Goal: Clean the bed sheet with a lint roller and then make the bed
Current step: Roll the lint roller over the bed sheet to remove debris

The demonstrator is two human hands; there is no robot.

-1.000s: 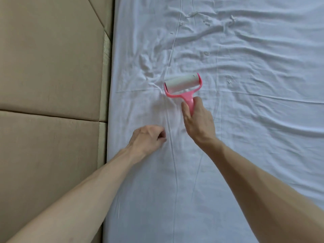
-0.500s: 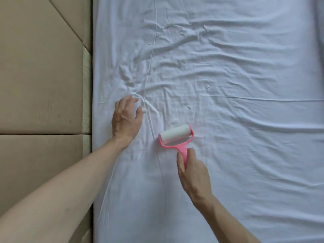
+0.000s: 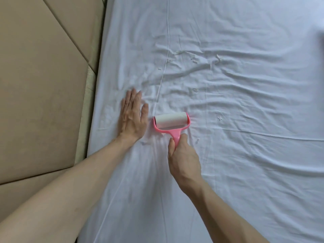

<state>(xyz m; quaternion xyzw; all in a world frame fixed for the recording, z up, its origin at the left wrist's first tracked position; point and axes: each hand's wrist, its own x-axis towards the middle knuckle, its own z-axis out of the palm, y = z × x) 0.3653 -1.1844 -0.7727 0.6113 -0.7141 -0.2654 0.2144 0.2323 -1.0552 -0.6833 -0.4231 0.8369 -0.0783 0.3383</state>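
A wrinkled white bed sheet [image 3: 236, 155] covers the bed and fills most of the view. A pink lint roller [image 3: 171, 121] with a white sticky drum lies with its drum on the sheet. My right hand [image 3: 183, 158] grips its pink handle from below. My left hand [image 3: 132, 114] lies flat on the sheet just left of the roller, fingers straight and pointing away from me. Small white lint bits [image 3: 193, 61] are scattered on the sheet beyond the roller, and a few lie near it.
A beige padded headboard [image 3: 40, 85] runs along the left side of the bed, meeting the sheet's left edge. A raised seam line [image 3: 167, 41] runs up the sheet from near my left hand.
My left hand went from loosely curled to flat on the sheet, close beside the roller. The roller was drawn back toward me, then pushed a little forward again. The view shifted.
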